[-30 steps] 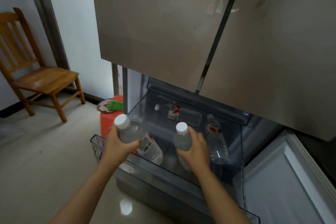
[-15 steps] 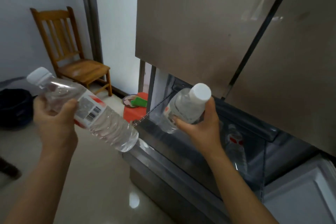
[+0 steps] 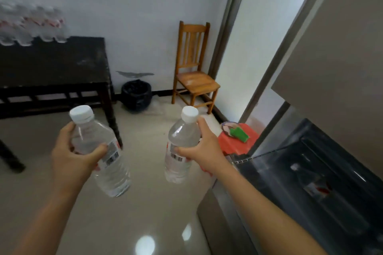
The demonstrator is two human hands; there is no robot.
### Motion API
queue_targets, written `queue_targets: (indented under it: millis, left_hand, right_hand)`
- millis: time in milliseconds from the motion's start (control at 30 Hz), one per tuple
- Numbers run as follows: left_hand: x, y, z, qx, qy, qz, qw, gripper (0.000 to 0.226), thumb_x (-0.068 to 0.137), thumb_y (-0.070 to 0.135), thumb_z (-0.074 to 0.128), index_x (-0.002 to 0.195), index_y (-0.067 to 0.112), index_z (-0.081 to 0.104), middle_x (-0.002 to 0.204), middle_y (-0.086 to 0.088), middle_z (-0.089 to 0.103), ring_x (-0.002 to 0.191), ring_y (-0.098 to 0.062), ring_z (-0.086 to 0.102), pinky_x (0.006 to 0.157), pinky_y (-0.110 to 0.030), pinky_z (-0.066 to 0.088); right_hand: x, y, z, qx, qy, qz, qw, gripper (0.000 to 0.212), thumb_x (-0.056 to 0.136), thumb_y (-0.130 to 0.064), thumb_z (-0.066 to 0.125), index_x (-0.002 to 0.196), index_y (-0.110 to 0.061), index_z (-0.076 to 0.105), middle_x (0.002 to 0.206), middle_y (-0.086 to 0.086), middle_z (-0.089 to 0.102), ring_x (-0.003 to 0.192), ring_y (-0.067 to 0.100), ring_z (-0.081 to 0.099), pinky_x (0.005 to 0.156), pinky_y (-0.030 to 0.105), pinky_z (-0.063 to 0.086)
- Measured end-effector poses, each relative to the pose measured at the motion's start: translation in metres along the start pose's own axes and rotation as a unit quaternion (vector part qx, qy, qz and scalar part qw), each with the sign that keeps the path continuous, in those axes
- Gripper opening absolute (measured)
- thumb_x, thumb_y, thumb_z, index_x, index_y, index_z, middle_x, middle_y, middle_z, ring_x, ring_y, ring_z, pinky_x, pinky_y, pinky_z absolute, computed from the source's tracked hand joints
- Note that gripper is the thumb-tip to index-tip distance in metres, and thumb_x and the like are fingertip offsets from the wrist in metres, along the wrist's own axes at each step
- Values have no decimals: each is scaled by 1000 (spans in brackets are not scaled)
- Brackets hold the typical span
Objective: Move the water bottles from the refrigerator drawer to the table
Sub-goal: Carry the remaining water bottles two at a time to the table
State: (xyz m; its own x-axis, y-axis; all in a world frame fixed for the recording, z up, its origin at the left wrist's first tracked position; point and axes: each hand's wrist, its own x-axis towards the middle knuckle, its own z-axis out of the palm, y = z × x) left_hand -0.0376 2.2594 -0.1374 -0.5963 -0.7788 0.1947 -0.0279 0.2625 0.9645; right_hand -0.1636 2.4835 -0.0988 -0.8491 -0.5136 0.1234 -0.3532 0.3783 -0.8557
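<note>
We've turned from the drawer (image 3: 310, 172), now at 4 o'clock. Left hand (image 3: 70, 157) grips left bottle (image 3: 113, 176), right hand (image 3: 204, 148) grips right bottle (image 3: 182, 134). Table (image 3: 62, 58) at 10 o'clock: carry underway.

Head-worn view looks forward and down, seemingly tilted.

The dark table (image 3: 62, 62) at left carries a blurred cluster of water bottles (image 3: 31, 27) near the wall. On the glossy floor (image 3: 145, 203) stand that table, 1 wooden chair (image 3: 193, 80), 1 black bin (image 3: 135, 95) and 1 red stool (image 3: 238, 145). The open refrigerator drawer (image 3: 269, 172) holds 1 visible bottle (image 3: 315, 188), lying flat.
</note>
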Motion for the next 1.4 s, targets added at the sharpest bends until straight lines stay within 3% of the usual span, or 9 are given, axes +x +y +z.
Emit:
queue_targets:
  millis: [100, 300, 467, 533, 633, 933, 1033, 1133, 1400]
  left_hand:
    - [-3, 3, -31, 15, 14, -8, 1000, 67, 68, -2, 73, 124, 24, 46, 115, -8, 58, 100, -28, 58, 82, -50, 50]
    - [-41, -2, -80, 62, 122, -59, 989, 55, 71, 4, 74, 108, 37, 52, 100, 0, 62, 91, -28, 61, 79, -50, 52]
    - [-81, -3, -113, 100, 154, -95, 978, 76, 49, 48, 71, 121, 36, 46, 107, -1, 62, 91, -27, 63, 71, -51, 55]
    - [-97, 3, -130, 124, 184, -93, 971, 69, 58, 34, 78, 120, 34, 47, 106, -2, 60, 89, -26, 61, 61, -38, 58]
    - [-111, 9, -155, 166, 228, -76, 956, 65, 68, 2, 76, 122, 22, 47, 104, -2, 55, 88, -23, 55, 51, -9, 48]
    - [-127, 13, -259, 200, 305, -74, 928, 76, 65, 10, 80, 130, 14, 41, 121, -12, 56, 106, -30, 56, 87, -45, 47]
    - [-122, 7, -306, 197, 340, -75, 917, 80, 58, 25, 83, 127, 16, 43, 113, -9, 58, 102, -29, 57, 87, -44, 47]
    - [-111, 0, -350, 183, 359, -68, 913, 90, 39, 55, 64, 121, 23, 45, 102, -1, 55, 94, -23, 56, 84, -42, 49]
    - [-78, -19, -469, 210, 378, -23, 901, 92, 40, 53, 59, 124, 16, 46, 98, 0, 53, 88, -21, 54, 77, -34, 47]
  right_hand:
    - [16, 8, 29, -36, -51, 9, 998, 72, 62, -30, 79, 123, -35, 41, 119, -6, 54, 110, 16, 53, 92, 42, 48]
    - [13, 3, 55, -38, -131, -25, 990, 67, 61, -31, 78, 116, -40, 41, 114, -9, 54, 103, 13, 53, 83, 34, 50]
    - [9, -10, 68, -17, -177, -46, 983, 54, 65, -18, 75, 91, -50, 40, 92, -22, 52, 77, 5, 55, 57, 16, 48]
    - [7, -21, 81, -14, -193, -59, 979, 53, 65, -16, 75, 89, -49, 42, 88, -22, 53, 72, 2, 54, 60, 16, 48]
    - [7, -39, 102, -16, -213, -84, 973, 62, 66, -17, 75, 112, -42, 43, 102, -14, 54, 79, 3, 53, 52, 11, 41]
    - [3, -114, 196, 10, -287, -148, 946, 71, 64, -22, 78, 115, -46, 34, 107, -16, 49, 104, 11, 50, 85, 32, 47]
    - [-1, -151, 246, 10, -313, -171, 934, 71, 65, -21, 78, 118, -42, 35, 111, -12, 49, 105, 12, 49, 84, 32, 45]
    - [-8, -186, 292, 21, -321, -188, 928, 69, 67, -20, 77, 117, -40, 35, 110, -10, 48, 102, 11, 50, 84, 32, 46]
    - [-36, -273, 412, 48, -313, -224, 922, 61, 67, -14, 76, 109, -37, 38, 93, -19, 51, 88, 6, 53, 78, 29, 50]
